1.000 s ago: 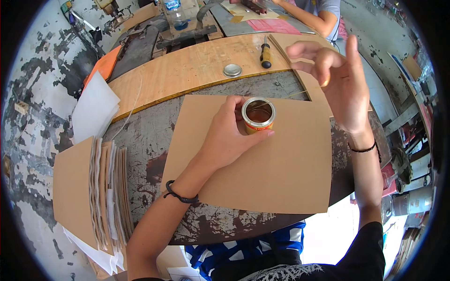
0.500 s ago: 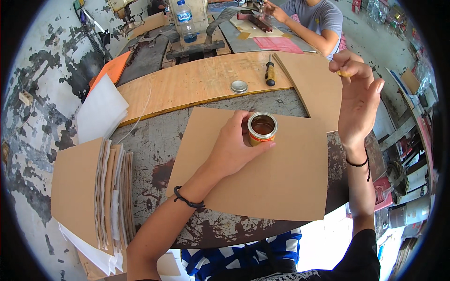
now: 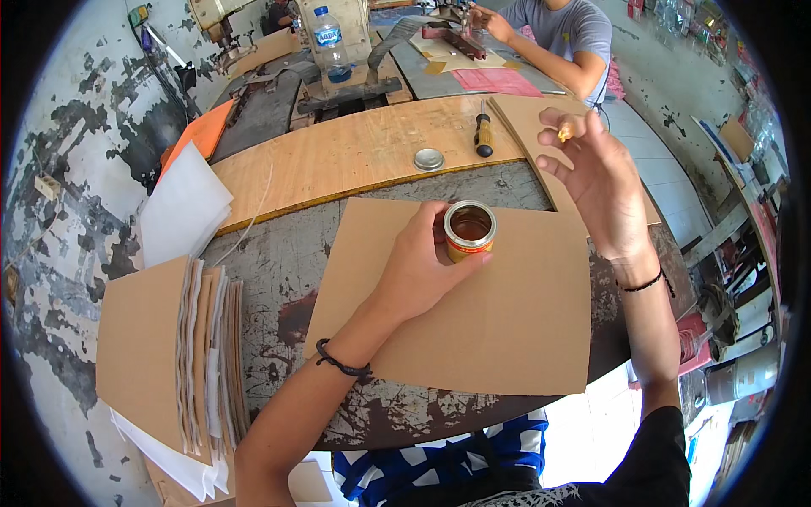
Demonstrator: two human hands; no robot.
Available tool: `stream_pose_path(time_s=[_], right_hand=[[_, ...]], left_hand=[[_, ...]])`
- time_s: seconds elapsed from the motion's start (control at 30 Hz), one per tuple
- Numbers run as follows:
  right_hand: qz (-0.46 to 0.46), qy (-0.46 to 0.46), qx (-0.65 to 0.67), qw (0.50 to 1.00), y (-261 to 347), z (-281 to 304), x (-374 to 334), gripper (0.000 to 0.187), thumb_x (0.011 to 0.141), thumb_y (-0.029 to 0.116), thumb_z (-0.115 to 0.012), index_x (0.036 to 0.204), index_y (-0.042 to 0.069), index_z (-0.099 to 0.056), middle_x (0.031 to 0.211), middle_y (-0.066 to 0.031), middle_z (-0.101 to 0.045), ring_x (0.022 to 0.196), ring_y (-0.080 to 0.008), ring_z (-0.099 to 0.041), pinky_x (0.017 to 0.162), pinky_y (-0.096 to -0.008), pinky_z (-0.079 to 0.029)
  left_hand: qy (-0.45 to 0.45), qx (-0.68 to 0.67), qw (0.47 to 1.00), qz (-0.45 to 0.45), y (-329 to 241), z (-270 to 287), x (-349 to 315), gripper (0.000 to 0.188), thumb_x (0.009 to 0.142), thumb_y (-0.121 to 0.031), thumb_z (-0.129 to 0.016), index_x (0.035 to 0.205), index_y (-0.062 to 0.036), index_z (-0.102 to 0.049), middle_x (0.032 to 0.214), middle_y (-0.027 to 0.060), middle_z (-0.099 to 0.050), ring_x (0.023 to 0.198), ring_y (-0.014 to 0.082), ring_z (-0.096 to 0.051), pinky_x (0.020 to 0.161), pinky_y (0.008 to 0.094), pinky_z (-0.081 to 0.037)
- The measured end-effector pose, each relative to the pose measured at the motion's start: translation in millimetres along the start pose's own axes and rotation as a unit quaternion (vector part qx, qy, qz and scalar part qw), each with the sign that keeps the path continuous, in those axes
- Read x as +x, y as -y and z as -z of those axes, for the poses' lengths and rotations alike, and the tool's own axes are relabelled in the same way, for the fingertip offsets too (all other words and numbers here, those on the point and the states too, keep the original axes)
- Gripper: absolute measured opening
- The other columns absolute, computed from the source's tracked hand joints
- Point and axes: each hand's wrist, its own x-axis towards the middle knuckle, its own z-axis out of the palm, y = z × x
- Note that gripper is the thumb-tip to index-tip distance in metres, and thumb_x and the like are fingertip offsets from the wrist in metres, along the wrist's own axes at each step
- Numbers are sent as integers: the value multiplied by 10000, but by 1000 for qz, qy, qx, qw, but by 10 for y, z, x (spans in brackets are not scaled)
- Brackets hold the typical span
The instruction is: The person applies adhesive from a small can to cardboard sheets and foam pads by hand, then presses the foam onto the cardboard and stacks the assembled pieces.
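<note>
My left hand (image 3: pixel 420 264) is wrapped round a small open tin can (image 3: pixel 467 251) with a silver rim and brown liquid inside. The can stands upright on a brown cardboard sheet (image 3: pixel 473 338) lying on the worn table. Raised at the right, above the sheet's far corner, my right hand (image 3: pixel 601 182) has its fingers spread and bent. An amber, sticky-looking blob (image 3: pixel 565 133) clings to its fingers. Beyond the can, a round metal lid (image 3: pixel 429 159) and a yellow-and-black screwdriver (image 3: pixel 483 135) rest on a wooden board (image 3: pixel 355 144).
At the left stands a stack of cardboard sheets (image 3: pixel 139 355), with translucent white sheets (image 3: pixel 182 198) behind it. A second cardboard piece (image 3: pixel 532 127) lies far right. Beyond the board are a water bottle (image 3: pixel 331 51) and a co-worker in a grey shirt (image 3: pixel 574 38).
My right hand has moved left and turned, showing the amber blob more plainly. My left hand keeps its hold on the can, which stays on the cardboard.
</note>
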Motion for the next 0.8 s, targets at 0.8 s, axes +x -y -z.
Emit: stream_pose_path(time_s=[0.8], right_hand=[[2,146,-305,941,-72,-144,-85,574,1075,465,-424,1095,-50,-676,1185,-125,-631,1081,-216,-589,989,-349,-431]], left_hand=[[-5,-96,995,-18,162,-1,31,636,772,-183,-865,1256,-7,-492,1160,117,-642,1096,194,-632,958,345,-502]])
